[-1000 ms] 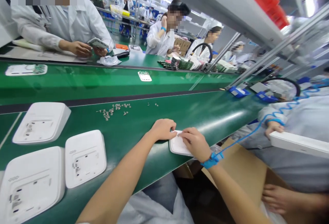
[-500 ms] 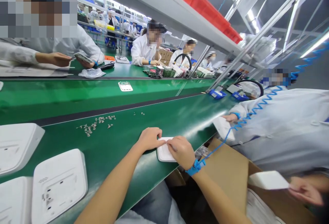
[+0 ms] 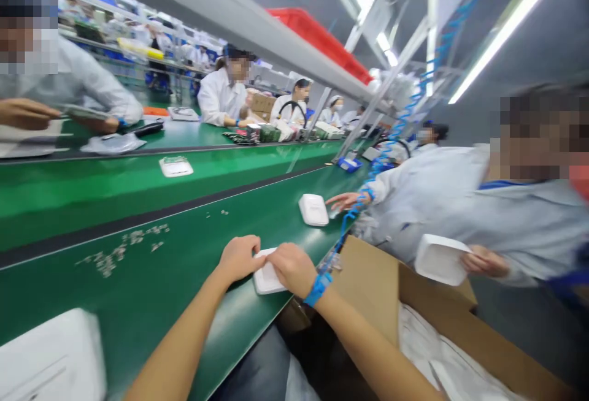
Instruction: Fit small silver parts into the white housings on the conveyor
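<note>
A white plastic housing (image 3: 265, 281) with rounded corners lies on the green bench in front of me. My left hand (image 3: 240, 259) grips its far left side, fingers curled and thumb on top. Over the housing's right part, my right hand (image 3: 291, 269) is closed in a pinch, fingertips close to my left thumb. Whatever sits between those fingertips is hidden. A blue band (image 3: 318, 289) circles my right wrist. Small pale parts (image 3: 110, 254) lie scattered on the bench to the left.
A larger white housing (image 3: 50, 358) lies at the near left. On the right, a co-worker holds one white housing (image 3: 442, 259) and reaches toward another white housing (image 3: 313, 210). An open carton (image 3: 372, 284) stands below the bench edge. A coiled blue cord (image 3: 391, 137) hangs at right.
The view has swung right, so bench items sit further left. The co-worker at right has leaned in, and a white housing now rests on the bench by their hand. My hands stay on my housing.
</note>
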Available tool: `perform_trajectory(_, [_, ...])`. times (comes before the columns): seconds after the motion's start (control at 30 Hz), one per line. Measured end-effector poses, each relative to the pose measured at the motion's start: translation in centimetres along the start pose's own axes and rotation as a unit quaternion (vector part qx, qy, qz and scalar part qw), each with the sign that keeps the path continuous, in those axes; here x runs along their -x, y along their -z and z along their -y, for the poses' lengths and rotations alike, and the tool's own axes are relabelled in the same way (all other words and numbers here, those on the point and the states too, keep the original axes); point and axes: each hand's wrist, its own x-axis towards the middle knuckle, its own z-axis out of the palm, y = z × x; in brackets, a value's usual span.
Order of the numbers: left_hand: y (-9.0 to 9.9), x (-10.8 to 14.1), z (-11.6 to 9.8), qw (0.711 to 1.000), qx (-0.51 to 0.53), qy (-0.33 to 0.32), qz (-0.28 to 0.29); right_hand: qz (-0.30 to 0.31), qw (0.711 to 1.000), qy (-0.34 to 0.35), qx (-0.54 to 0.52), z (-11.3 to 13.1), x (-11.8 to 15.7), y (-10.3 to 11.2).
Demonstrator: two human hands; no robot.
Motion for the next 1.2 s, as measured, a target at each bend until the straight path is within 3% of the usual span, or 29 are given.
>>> perform_trajectory(0.2, [-0.2,-0.6,0.1,0.998,-0.061,0.014,0.009,-0.035,0.996,-0.087,0.010,-0.3,-0.3,-1.0])
perform_trajectory(0.43, [-0.3,-0.2,-1.1,0.993,-0.108,0.039,0.013,-0.071,0.980,-0.185,-0.011,0.3,-0.6,-0.1])
perform_trajectory(0.97, [-0.7,-0.1,-0.2,0.997,-0.077,0.022,0.004,-0.097,0.964,-0.245,-0.034,0.8,-0.3,0.3])
perform_trajectory(1.2, [-0.2,0.7,-1.0,0.999,-0.039,0.024,-0.001,-0.093,0.965,-0.242,-0.037,1.3,0.1,0.9])
